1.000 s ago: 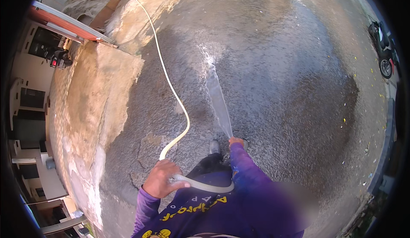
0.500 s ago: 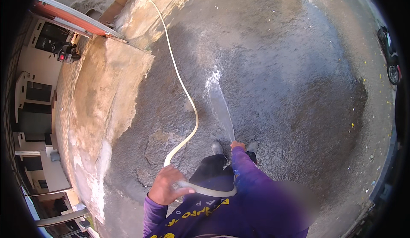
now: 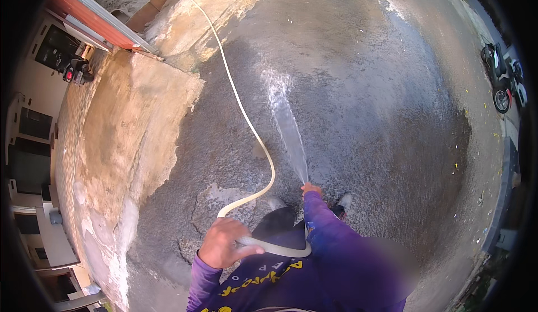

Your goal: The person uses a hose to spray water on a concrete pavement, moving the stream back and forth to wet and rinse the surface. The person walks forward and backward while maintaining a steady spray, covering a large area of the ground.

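A pale cream hose (image 3: pixel 245 110) runs from the far edge of the yard toward me in a loose S-bend. My left hand (image 3: pixel 224 243) is closed around it in front of my left side. Beyond that grip the hose loops across my waist and passes behind my right forearm. My right hand (image 3: pixel 311 189), arm stretched forward, is closed on the hose's end, which its fingers cover. From there a widening jet of water (image 3: pixel 290 135) shoots ahead and splashes white on the wet dark pavement (image 3: pixel 358 121).
My shoes (image 3: pixel 274 203) stand on wet ground, near a rough patch (image 3: pixel 216 200). Dry tan concrete (image 3: pixel 151 105) lies to the left, before houses and a parked motorbike (image 3: pixel 74 71). A red-sided structure (image 3: pixel 98 21) juts in at upper left. More motorbikes (image 3: pixel 496 77) stand at far right.
My feet have shifted on the pavement and the view has turned slightly. The hose's near bend bulges farther right. The water lands a little farther ahead. Both hands keep their grip.
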`<state>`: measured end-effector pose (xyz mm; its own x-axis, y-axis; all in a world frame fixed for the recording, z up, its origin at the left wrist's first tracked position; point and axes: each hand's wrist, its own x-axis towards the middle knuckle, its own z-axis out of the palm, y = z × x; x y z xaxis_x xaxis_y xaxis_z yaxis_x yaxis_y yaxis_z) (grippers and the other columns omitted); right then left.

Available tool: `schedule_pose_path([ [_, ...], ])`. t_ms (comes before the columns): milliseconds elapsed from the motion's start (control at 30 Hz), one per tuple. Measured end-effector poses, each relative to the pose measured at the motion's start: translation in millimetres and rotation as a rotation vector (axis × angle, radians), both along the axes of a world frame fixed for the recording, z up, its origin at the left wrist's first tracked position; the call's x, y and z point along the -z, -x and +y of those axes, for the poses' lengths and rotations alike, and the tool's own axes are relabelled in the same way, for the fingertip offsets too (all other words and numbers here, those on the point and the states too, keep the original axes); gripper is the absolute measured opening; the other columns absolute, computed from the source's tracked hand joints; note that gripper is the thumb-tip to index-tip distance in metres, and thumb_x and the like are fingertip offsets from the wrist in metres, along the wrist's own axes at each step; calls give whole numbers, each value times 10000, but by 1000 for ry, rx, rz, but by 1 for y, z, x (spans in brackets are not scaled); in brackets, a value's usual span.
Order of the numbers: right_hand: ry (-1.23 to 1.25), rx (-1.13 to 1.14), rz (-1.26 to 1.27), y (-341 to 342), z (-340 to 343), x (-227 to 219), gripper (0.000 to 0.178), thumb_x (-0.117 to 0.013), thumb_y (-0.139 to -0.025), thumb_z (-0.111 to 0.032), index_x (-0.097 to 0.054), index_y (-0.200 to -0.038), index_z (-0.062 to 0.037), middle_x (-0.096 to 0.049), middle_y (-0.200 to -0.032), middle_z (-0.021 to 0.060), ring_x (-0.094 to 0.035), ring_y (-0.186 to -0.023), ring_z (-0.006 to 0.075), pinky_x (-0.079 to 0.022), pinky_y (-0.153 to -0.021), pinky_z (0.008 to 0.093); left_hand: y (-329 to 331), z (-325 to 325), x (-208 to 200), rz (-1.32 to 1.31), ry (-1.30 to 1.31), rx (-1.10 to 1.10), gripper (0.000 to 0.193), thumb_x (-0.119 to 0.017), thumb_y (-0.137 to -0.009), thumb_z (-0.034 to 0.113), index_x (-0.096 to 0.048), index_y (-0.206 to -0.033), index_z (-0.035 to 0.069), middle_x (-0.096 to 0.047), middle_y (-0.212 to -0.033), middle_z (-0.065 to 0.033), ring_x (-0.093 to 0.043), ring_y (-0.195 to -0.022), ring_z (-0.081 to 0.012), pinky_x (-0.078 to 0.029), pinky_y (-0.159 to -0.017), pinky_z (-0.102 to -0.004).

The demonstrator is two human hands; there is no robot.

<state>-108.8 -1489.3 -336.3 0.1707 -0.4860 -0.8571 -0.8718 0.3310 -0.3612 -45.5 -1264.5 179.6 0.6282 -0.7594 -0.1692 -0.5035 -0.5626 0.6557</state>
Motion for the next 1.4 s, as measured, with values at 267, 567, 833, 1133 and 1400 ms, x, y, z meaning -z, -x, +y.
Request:
schedule_pose_path([
  [267, 48, 145, -63, -59, 55, -28, 344, -586, -844, -340, -763, -759, -58, -660, -652, 129, -643, -588, 289, -495, -596, 426, -35, 47, -50, -153, -93, -58, 443, -893, -661, 448, -688, -757, 67, -635, -697, -58, -624, -725, -282, -440, -747, -396],
  [567, 71, -52, 36, -118, 71, -5, 393, -604, -832, -385, -784, -825, -36, -728, -825, 149, -697, -793, 308, -521, -768, 433, -77, 69, -44, -193, -28, -131, 393, -893, -691, 412, -698, -746, 74, -633, -695, -63, -619, -694, -275, -440, -723, -386],
  [833, 279, 100, 50, -224, 74, 2, 378, -598, -823, -357, -785, -721, -44, -751, -750, 142, -731, -774, 281, -547, -790, 426, -160, 57, -56, -154, -68, -98, 403, -913, -655, 397, -703, -737, 62, -649, -677, -84, -636, -679, -308, -451, -711, -392],
  [1133, 282, -23, 283, -224, 21, -32, 588, -554, -918, -519, -762, -1059, 13, -736, -1091, 222, -702, -1062, 376, -523, -925, 480, -227, 30, -47, -186, -76, -16, 397, -890, -694, 405, -704, -745, 58, -623, -676, -72, -608, -667, -272, -429, -695, -402],
  [1400, 406, -183, 283, -216, -26, -17, 568, -523, -956, -520, -769, -1106, -30, -714, -1160, 220, -680, -1126, 365, -512, -998, 465, -265, -7, -36, -191, -35, 178, 416, -852, -727, 471, -687, -745, 90, -602, -663, -55, -601, -656, -265, -426, -731, -400],
])
